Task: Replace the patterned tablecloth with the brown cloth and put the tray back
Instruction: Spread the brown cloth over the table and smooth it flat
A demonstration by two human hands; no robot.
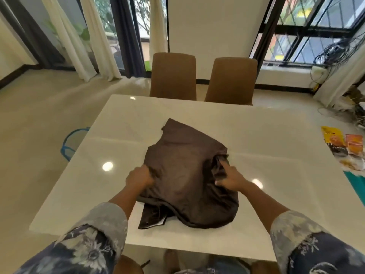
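- Brown cloth lies bunched in a heap on the glossy white table, about mid-width and closer to our near edge than to the two tan chairs on the far side.
- Its long axis runs away from us toward those chairs, leaning a little to the far left. A loose hemmed corner trails toward the near edge.
- Our left hand clenches the heap's left edge, fingers curled into the fabric.
- Our right hand has its fingers pushed into a fold on the right flank, thumb outside, pinching that layer.
- Our hands sit level with each other on opposite sides, so the bulk lies between them and just beyond, and neither is nearer.
- We judge the step in hand to be opening the cloth out. That means drawing our hands apart sideways, across the heap's axis, while the folded layers pay out.
- We see neither the patterned tablecloth nor the tray. The tabletop shows bare, so we take the removal as done, with spreading the cloth and returning the tray left to do.
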